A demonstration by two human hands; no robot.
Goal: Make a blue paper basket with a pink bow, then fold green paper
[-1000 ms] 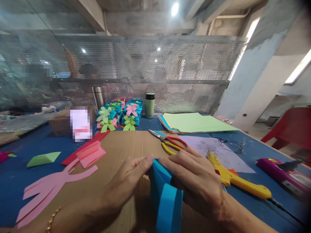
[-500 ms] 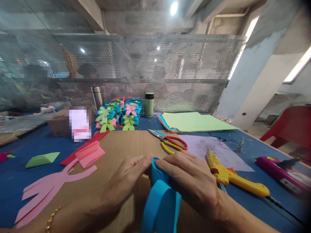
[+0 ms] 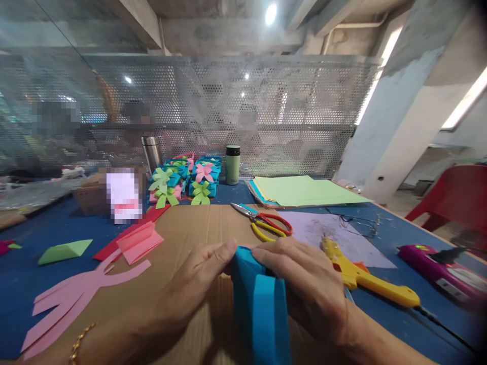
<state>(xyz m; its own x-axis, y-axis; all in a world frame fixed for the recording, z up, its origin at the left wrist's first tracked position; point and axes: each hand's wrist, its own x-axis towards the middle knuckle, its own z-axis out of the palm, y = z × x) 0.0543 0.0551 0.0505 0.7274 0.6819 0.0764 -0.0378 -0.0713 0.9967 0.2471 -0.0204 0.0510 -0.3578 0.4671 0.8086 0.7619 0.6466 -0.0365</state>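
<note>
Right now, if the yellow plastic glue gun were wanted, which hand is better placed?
The right hand, I'd judge: the yellow plastic glue gun lies close beside it. The left hand is farther away, across the folded blue paper piece. Both hands are on that piece, so the right would first release its grip.

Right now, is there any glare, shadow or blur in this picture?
Head view: the ceiling light glares, blown out to white; head view: the perforated panel looks hazy, with bright spots; head view: a soft shadow darkens the cardboard beside the blue paper; head view: the white-and-pink item by the carton is pixelated; head view: the upper right corner falls dark.
</note>
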